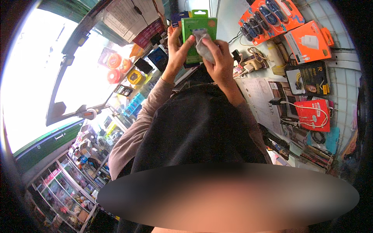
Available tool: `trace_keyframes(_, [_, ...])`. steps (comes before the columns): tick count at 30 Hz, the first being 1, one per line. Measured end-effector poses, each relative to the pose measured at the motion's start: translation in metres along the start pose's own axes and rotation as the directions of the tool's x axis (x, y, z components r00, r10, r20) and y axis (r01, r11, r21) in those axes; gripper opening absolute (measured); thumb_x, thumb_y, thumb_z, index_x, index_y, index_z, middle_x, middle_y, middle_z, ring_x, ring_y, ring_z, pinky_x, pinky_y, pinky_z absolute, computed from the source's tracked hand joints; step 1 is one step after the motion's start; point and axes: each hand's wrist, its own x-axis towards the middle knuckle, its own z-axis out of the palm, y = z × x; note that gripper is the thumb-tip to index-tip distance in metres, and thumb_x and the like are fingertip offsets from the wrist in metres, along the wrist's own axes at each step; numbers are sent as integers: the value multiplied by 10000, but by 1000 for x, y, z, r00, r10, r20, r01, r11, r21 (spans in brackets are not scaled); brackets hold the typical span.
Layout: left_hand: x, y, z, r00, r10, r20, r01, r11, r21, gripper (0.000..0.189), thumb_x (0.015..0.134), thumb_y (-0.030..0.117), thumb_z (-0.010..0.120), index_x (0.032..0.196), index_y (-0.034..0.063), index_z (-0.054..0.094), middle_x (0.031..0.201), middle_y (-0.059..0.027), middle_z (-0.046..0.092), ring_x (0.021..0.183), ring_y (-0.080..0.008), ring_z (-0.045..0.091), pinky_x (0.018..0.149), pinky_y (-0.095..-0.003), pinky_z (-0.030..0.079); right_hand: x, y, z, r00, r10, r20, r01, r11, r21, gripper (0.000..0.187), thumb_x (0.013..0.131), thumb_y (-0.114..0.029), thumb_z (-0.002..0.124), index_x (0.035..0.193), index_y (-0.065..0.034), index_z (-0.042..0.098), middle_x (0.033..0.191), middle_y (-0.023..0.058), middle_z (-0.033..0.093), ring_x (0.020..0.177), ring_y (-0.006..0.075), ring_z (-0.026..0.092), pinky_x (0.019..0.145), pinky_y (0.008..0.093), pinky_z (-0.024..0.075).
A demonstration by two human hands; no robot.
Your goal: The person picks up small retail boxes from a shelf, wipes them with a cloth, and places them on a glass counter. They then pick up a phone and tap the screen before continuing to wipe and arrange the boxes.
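Observation:
A green retail box (191, 52) with a hanging tab at its top is held up in front of me. My left hand (177, 51) grips it along the left edge, thumb on the front face. My right hand (218, 54) presses a crumpled grey cloth (204, 46) against the front of the box. Part of the box's face is hidden behind the cloth and fingers. Just behind its top left corner shows a dark blue package (179, 19).
On the right wall hang bundled cables on an orange card (263, 21), an orange charger box (309, 42), a black earphone package (307, 78) and a red package (313, 115). Plugs and cords (250, 64) crowd beside my right hand. Phones (143, 65) and a yellow container (135, 77) stand left.

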Motion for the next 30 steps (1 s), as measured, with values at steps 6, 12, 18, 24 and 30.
trace_keyframes(6, [6,-7,-8,994,-81,-70,73,991,-111,399,961,274,712,1190,-35,605,1138,-81,469,1087,-197,465,967,-323,408,-30,-1,-7,887,-37,461,-59,979,193,662,706,-56,811,1324,-193,619,1141,128,620,986,381,655,847,463,547])
trace_keyframes(12, [5,-6,-11,989,-136,55,146,955,-259,482,980,308,679,1323,-18,583,1266,-99,521,1186,-202,500,1007,-337,425,13,20,-50,970,229,-85,-185,917,353,433,864,-157,768,1259,-54,622,1138,114,685,1022,244,669,915,352,529])
trace_keyframes(18, [-7,1,8,971,-212,107,238,877,-418,547,1011,335,637,1440,26,500,1238,-83,630,1097,-178,603,929,-331,514,44,12,-16,920,341,-196,-224,864,451,418,939,-204,731,1278,-9,582,1136,116,666,1067,209,649,936,343,519])
trace_keyframes(24, [2,9,3,951,-301,-66,216,803,-556,395,1033,350,602,1281,46,556,1104,-50,622,956,-138,619,795,-289,548,3,11,-8,942,335,16,-319,878,357,379,946,-132,710,1285,3,605,1176,105,666,1085,183,632,955,333,505])
trace_keyframes(30, [15,9,-5,939,-296,-178,149,812,-565,371,1033,332,611,1262,43,573,1089,-42,622,939,-133,609,799,-297,540,-35,14,-18,938,273,212,-331,888,320,357,889,-97,742,1224,-14,649,1147,143,686,1072,271,667,939,360,515])
